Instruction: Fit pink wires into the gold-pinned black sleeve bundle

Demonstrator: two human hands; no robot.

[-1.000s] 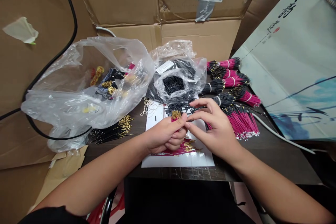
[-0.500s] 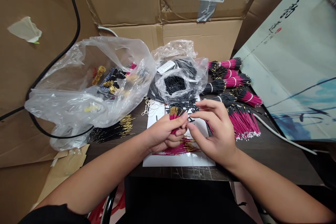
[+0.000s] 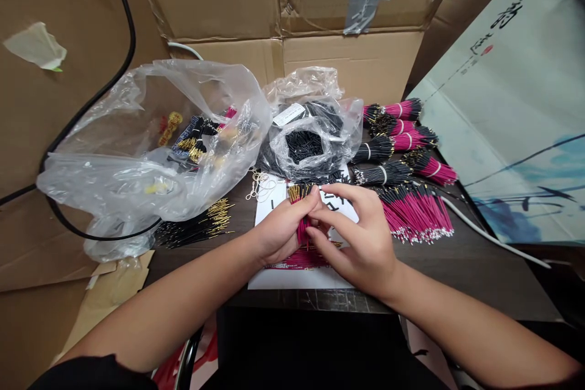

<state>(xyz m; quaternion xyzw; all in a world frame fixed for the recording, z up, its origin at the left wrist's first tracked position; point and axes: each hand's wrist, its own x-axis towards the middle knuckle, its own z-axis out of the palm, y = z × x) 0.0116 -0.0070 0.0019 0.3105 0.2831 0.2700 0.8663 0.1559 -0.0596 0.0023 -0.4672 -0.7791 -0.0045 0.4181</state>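
Our left hand (image 3: 278, 234) is clamped around a short bundle of magenta wires with gold pin tips (image 3: 299, 195), held upright above the white paper sheet (image 3: 274, 277) at the near edge of the dark bench (image 3: 457, 268). Our right hand (image 3: 361, 244) meets it, fingertips on the bundle. We cannot tell whether they pinch a single wire. A slack grip would likely spill wires into the loose magenta wires (image 3: 297, 261) beneath and mix them. Farther back, a stray pin could snag the clear plastic bag of black sleeves (image 3: 311, 146).
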